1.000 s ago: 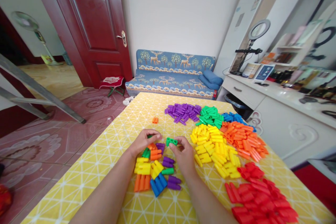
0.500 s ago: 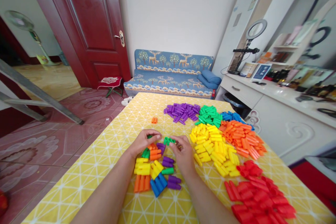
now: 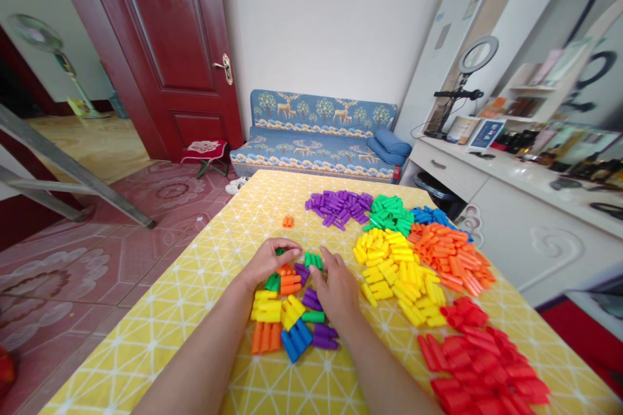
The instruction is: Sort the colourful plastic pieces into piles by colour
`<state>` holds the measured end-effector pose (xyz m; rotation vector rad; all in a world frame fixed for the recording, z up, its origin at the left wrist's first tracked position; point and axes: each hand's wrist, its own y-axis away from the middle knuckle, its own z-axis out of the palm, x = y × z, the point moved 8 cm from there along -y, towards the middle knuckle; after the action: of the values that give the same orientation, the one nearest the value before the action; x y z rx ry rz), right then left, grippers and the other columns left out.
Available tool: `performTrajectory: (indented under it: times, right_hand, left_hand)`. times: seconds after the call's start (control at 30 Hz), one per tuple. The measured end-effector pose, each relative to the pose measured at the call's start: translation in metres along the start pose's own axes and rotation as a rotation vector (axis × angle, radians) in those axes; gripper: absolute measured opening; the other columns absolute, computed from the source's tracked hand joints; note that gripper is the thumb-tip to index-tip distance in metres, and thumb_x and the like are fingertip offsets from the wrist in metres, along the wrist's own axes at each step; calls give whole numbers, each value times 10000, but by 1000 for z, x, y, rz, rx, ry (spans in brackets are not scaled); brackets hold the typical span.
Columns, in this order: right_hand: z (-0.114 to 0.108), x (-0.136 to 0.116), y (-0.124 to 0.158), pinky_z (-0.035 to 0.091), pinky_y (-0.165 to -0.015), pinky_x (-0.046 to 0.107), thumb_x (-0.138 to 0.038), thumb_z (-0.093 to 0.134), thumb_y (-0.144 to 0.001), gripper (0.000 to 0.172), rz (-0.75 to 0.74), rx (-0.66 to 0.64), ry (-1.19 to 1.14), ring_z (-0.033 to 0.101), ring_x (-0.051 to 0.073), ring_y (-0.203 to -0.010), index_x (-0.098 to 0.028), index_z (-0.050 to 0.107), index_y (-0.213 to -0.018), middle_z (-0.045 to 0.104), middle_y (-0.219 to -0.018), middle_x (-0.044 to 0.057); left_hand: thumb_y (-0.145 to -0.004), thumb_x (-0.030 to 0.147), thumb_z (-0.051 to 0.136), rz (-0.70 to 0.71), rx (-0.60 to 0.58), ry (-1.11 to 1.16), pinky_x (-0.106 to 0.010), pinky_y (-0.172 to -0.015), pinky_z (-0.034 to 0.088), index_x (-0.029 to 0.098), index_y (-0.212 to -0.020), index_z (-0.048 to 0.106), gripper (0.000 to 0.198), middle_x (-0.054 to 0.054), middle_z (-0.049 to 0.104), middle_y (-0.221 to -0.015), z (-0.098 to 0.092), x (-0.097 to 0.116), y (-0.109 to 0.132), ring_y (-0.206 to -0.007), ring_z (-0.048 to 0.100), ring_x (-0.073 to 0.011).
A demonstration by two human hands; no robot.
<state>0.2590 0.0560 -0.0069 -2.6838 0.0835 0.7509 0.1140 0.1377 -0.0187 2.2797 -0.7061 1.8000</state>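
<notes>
My left hand (image 3: 272, 260) curls over the upper left of a cluster of plastic tube blocks, with a green block (image 3: 279, 251) partly visible inside its bent fingers. Orange blocks (image 3: 291, 284) and a dark green block (image 3: 273, 283) lie just below it. My right hand (image 3: 337, 285) has thumb and fingers apart around another green block (image 3: 314, 260), which rests on the table. Between the hands is a purple block (image 3: 302, 272). Nearer me in the cluster are yellow blocks (image 3: 266, 308), a blue block (image 3: 296, 340), an orange block (image 3: 266, 338) and purple blocks (image 3: 324, 336).
On the yellow-patterned table (image 3: 195, 311), sorted piles spread along the right: purple (image 3: 339, 207), green (image 3: 390, 214), blue (image 3: 428, 214), yellow (image 3: 399, 272), orange (image 3: 450, 253) and red (image 3: 491, 363). A lone orange block (image 3: 288, 222) sits farther back. A sofa (image 3: 311, 142) stands beyond.
My right hand has put the green block down, and it now lies flat with its tubes pointing away. The right fingers have spread. My left hand has stayed almost in place.
</notes>
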Motion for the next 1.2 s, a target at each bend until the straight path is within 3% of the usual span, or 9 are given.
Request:
performTrajectory:
  times: [0.13,0.3,0.4,0.53,0.73,0.87,0.97,1.07,1.2]
  right_hand:
    - [2,0,-2,451,-841,323,-262,462,-873,359,-40,-23,-9,587,225,-1040,-237,596,-1205,510,-1288,100]
    - [10,-4,-1,381,-991,350,-115,504,-792,567,-155,-93,-69,488,223,-1209,-277,480,-1335,495,-1364,31]
    - [10,-3,-1,416,-934,327,-78,502,-766,571,-159,-103,-87,554,209,-1113,-299,519,-1292,579,-1250,18]
    - [6,7,-4,457,-827,320,-180,607,-745,502,-31,-46,-108,597,233,-1008,-269,559,-1237,598,-1125,54]
    - [7,12,-6,466,-757,329,-276,702,-675,615,25,-36,-126,616,246,-933,-266,525,-1264,586,-1104,61]
    - [3,9,-3,443,-800,314,-273,666,-710,445,7,3,-143,605,239,-965,-225,570,-1142,627,-1055,67]
    - [-2,12,-2,441,-693,270,-338,524,-838,245,41,29,-244,625,185,-775,-203,590,-1031,665,-876,43]
    - [-13,14,-10,419,-597,241,-391,404,-902,292,35,37,-343,583,148,-613,-200,623,-933,640,-698,9]
    - [-61,29,-52,450,-682,270,-405,517,-837,279,-44,204,-351,592,161,-712,-182,654,-933,660,-842,46]
  left_hand:
    - [-762,381,653,12,7,-14,-295,-802,492,130,-881,739,290,-90,734,-893,0,0,0,-857,652,-217]
    - [-764,390,649,10,3,-15,-299,-791,495,125,-883,736,302,-91,734,-885,0,3,1,-841,654,-218]
    - [-761,392,653,12,4,-15,-296,-790,494,127,-874,736,300,-89,734,-882,0,3,1,-843,655,-219]
    - [-753,398,663,-21,6,19,-306,-801,498,125,-887,730,311,-99,736,-895,0,-2,1,-863,662,-230]
    - [-743,417,670,-41,9,27,-311,-802,500,130,-884,734,326,-97,739,-891,0,-4,0,-847,668,-229]
    - [-741,414,672,-33,13,22,-303,-795,498,129,-875,735,321,-96,736,-887,0,-3,0,-849,662,-225]
    - [-745,411,668,-30,6,27,-302,-786,499,135,-880,735,315,-94,735,-897,1,0,1,-851,660,-225]
    - [-743,406,667,-20,8,19,-305,-790,498,141,-863,741,301,-88,738,-891,0,2,0,-848,659,-223]
    - [-743,389,669,-41,18,33,-305,-798,499,141,-872,739,289,-91,740,-892,-1,-4,-1,-856,665,-227]
